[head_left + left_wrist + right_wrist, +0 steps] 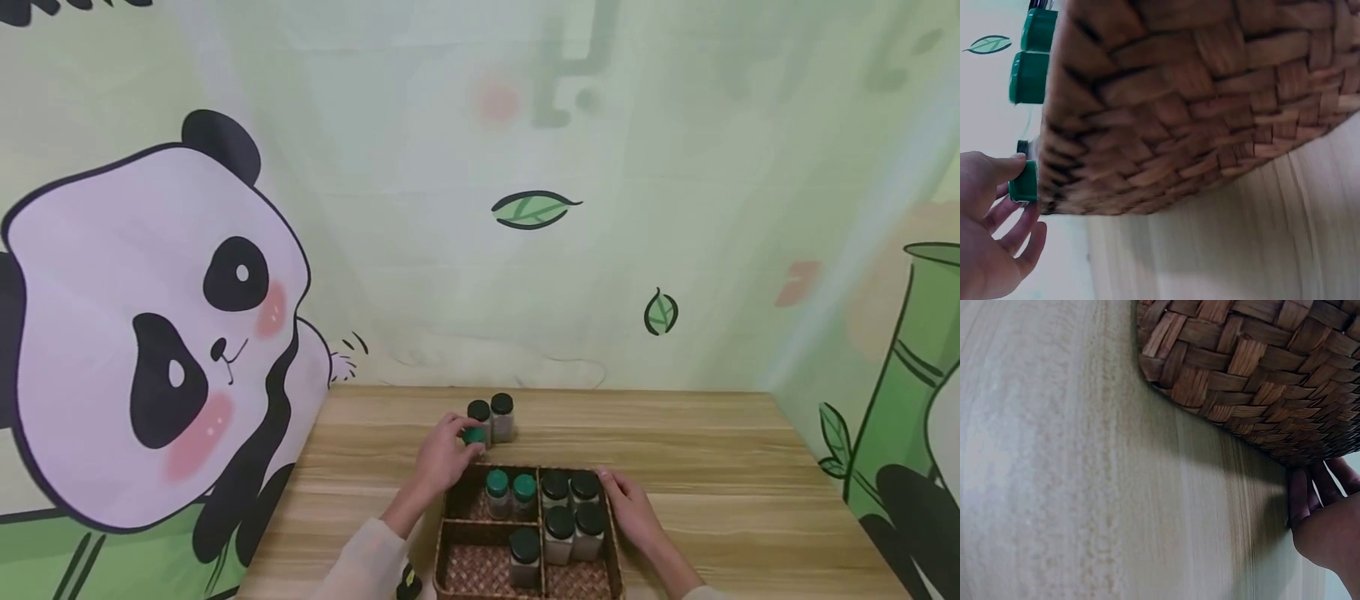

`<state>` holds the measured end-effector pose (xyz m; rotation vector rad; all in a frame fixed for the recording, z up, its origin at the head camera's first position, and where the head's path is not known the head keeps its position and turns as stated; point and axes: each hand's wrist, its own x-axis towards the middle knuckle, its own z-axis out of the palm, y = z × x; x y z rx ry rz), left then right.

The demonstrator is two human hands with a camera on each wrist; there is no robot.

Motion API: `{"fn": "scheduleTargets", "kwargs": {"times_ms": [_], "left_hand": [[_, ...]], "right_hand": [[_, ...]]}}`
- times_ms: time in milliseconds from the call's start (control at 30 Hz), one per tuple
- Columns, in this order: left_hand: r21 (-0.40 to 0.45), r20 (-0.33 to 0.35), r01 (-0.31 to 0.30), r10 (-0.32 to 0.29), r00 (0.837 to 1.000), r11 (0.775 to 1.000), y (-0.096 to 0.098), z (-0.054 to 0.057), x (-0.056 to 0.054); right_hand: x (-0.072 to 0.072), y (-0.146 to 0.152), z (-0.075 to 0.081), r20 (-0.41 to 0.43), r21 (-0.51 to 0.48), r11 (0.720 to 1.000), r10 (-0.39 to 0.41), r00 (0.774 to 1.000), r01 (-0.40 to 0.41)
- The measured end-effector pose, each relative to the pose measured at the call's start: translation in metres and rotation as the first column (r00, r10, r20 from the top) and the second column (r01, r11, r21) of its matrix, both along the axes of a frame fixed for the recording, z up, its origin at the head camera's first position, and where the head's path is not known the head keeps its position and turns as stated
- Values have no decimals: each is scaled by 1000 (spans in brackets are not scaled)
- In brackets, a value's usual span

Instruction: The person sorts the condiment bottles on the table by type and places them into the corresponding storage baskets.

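Note:
My left hand (444, 457) pinches a small spice jar by its green lid (1023, 181), close to the back left corner of a woven basket (441, 546). Most of that jar is hidden. Inside the basket, two green-lidded jars (497, 492) stand in the back left compartment. A black-lidded jar (524, 557) stands in the front left one, and several black-lidded jars (589, 529) fill part of the right one. My right hand (633, 512) touches the basket's back right corner, its fingers (1299, 494) extended against the woven wall.
Two black-lidded jars (502, 418) stand on the wooden table (675, 425) behind the basket, just beyond my left hand. A panda-printed cloth (390, 250) rises at the table's back edge and sides. A small dark object (408, 581) lies left of the basket.

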<state>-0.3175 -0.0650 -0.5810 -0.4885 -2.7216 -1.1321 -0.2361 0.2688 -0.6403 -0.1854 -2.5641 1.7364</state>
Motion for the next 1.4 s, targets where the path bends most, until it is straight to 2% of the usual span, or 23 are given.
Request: {"fn": "scheduleTargets", "kwargs": {"times_ms": [167, 433, 633, 733, 867, 1033, 1200, 1300, 1400], "left_hand": [[60, -78, -4, 9, 997, 998, -11, 7, 0], [133, -182, 39, -15, 983, 990, -28, 37, 15], [90, -162, 86, -70, 984, 992, -34, 47, 32], [71, -170, 121, -108, 979, 990, -36, 45, 41], [44, -182, 142, -132, 974, 989, -37, 35, 47], [-16, -119, 161, -162, 980, 987, -38, 17, 49], [-73, -58, 201, -206, 977, 977, -40, 1, 51], [-66, -39, 214, -217, 975, 975, -39, -3, 52], [-70, -30, 212, -214, 976, 975, -37, -2, 52]], "right_hand": [[0, 1, 0, -6, 6, 1000, 2, 1000, -2], [1, 2, -6, 13, -5, 1000, -13, 1000, 13], [1, 1, -4, 17, -12, 1000, -12, 1000, 12], [1, 1, -4, 16, -5, 1000, -12, 1000, 12], [2, 0, -2, 20, -4, 1000, -9, 1000, 9], [2, -1, 0, 28, -14, 1000, -6, 1000, 6], [2, -3, -1, 24, -10, 1000, -10, 1000, 10], [2, -4, -1, 24, -5, 1000, -10, 1000, 10], [2, -3, 1, 19, 4, 1000, -11, 1000, 11]]}}
